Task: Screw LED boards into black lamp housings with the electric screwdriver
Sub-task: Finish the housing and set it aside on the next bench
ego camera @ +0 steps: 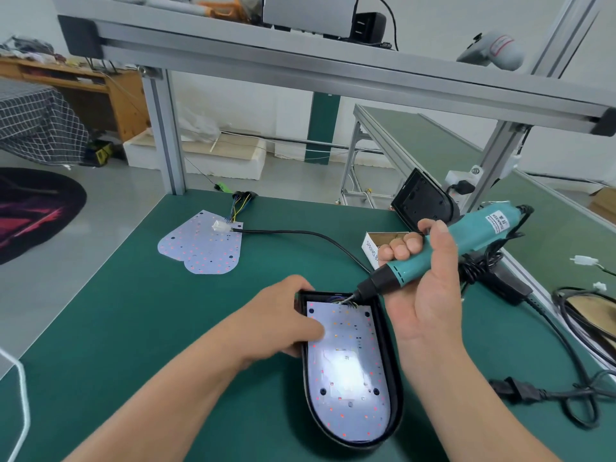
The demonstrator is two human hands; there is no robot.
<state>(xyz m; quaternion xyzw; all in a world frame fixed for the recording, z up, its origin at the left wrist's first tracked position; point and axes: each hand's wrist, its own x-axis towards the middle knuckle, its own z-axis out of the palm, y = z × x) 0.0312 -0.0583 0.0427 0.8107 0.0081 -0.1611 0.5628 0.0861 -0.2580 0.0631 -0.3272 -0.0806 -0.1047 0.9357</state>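
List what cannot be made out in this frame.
All in the head view:
- Screw under the screwdriver bit: too small, blurred among wires.
- Centre of the LED board: washed out by glare.
- Label on the box: partly covered by the right hand.
- Fingertips of the left hand on the lamp housing: covered by the hand itself.

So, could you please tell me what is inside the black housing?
An LED board fills the housing, wires at its far end; whatever lies beneath the board is covered.

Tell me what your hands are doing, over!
Right hand grips electric screwdriver, bit at LED board, far end. Left hand holds black housing. Wires crowd the bit.
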